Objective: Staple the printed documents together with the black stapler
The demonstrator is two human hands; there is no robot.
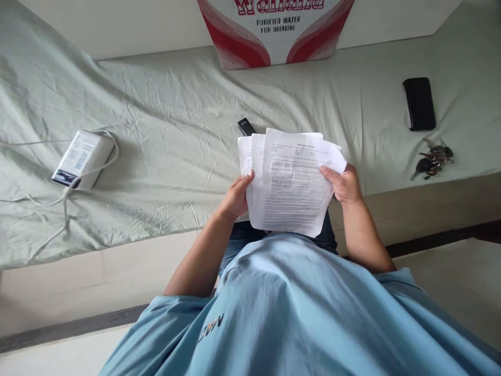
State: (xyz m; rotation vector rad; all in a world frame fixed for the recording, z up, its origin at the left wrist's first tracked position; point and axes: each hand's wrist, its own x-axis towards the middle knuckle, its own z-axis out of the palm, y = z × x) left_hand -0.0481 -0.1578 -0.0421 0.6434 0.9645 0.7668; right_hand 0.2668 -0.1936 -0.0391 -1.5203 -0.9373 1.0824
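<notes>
Several printed sheets of paper are fanned out in front of my chest, the top one covered in lines of small text under a heading. My left hand grips their left edge, thumb on top and fingers hidden beneath. On the other side my right hand pinches the right edge near the upper corner, its thumb over the page. A stapler-like black object pokes out behind the papers' upper left; most of it is hidden.
A pale green cloth with wrinkles covers the surface. To the left lies a white box with a white cable across it. A black phone and a bunch of keys lie right. A red-and-white carton stands at the back.
</notes>
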